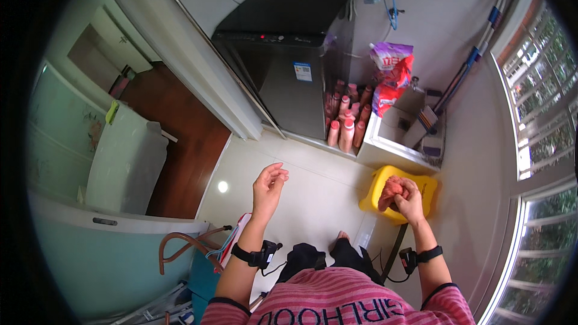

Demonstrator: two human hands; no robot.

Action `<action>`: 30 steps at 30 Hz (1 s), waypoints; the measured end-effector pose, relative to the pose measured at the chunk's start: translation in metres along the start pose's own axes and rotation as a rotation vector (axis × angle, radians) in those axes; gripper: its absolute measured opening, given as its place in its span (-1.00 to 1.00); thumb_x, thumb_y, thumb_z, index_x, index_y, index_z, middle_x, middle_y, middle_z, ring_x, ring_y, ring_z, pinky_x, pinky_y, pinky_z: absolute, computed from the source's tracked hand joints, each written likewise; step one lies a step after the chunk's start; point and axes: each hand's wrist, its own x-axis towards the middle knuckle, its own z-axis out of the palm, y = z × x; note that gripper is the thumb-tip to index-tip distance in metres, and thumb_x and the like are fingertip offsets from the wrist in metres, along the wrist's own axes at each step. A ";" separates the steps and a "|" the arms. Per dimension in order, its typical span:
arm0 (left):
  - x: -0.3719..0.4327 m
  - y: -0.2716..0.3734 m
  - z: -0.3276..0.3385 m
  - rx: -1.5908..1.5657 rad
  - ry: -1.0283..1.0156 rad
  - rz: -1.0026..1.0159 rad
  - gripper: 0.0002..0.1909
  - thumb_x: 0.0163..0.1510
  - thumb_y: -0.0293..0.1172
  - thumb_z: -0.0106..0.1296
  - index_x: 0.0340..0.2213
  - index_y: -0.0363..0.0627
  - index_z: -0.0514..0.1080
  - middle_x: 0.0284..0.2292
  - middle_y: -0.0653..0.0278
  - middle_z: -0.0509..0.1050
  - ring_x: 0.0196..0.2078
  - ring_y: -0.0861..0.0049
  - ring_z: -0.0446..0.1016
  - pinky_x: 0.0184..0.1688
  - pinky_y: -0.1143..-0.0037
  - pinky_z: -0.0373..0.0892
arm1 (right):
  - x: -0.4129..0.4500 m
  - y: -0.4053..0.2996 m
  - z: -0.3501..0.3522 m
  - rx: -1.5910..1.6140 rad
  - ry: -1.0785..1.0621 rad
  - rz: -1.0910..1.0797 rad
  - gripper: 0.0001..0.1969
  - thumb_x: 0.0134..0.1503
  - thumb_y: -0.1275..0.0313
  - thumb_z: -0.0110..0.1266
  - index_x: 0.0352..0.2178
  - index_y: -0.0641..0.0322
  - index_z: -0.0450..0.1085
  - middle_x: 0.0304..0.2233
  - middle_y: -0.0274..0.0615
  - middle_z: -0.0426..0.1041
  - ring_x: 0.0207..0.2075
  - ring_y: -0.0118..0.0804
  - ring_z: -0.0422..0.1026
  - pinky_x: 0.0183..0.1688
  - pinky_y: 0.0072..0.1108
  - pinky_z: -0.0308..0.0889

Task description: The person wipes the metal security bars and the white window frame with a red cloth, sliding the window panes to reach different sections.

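My right hand (410, 201) grips a crumpled reddish cloth (391, 193), with the thumb pressed on its near side. Below that hand, on the floor, stands a yellow plastic stool or bucket (426, 185); the cloth and hand cover part of it. Over the pale tiles my left hand (269, 189) is raised, palm turned inward, fingers loosely curled and apart, with nothing in it. A black strap with a small device sits on each forearm.
A dark washing machine (289, 85) stands ahead, beside several pink bottles (346, 135). Right of them, a detergent bag (392, 72) rests at a low mop sink (375, 133) holding flat mops (426, 119). Brown curved tubing (174, 237) juts in at left. Barred windows (542, 85) line the right.
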 end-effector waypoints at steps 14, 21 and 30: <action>0.146 -0.012 -0.060 -0.017 0.149 -0.063 -0.73 0.05 -0.58 -0.10 -0.15 -0.26 0.31 -0.30 0.18 0.44 -0.33 0.57 0.46 -0.26 0.64 0.34 | 0.211 -0.057 0.154 0.868 -0.471 0.509 -0.74 0.09 0.39 -0.08 -0.23 0.35 0.34 -0.39 -0.28 0.45 -0.38 -0.44 0.42 -0.26 -0.62 0.34; 0.234 -0.005 -0.084 -0.114 0.085 -0.050 -0.76 0.11 -0.49 -0.13 -0.16 -0.26 0.33 -0.33 0.22 0.45 -0.32 0.56 0.45 -0.23 0.61 0.35 | 0.304 -0.147 0.186 1.365 -0.521 0.732 -0.64 0.19 0.25 -0.29 -0.14 0.29 0.27 -0.17 -0.20 0.40 -0.13 -0.34 0.37 -0.03 -0.47 0.25; 0.303 0.003 -0.088 -0.131 -0.012 -0.010 -0.72 0.13 -0.42 -0.14 -0.11 -0.20 0.30 -0.28 0.23 0.44 -0.28 0.54 0.45 -0.22 0.58 0.33 | 0.375 -0.198 0.244 1.415 -0.827 0.807 -0.53 0.19 0.13 -0.32 -0.01 0.22 0.17 -0.04 -0.12 0.30 -0.02 -0.23 0.30 0.06 -0.39 0.20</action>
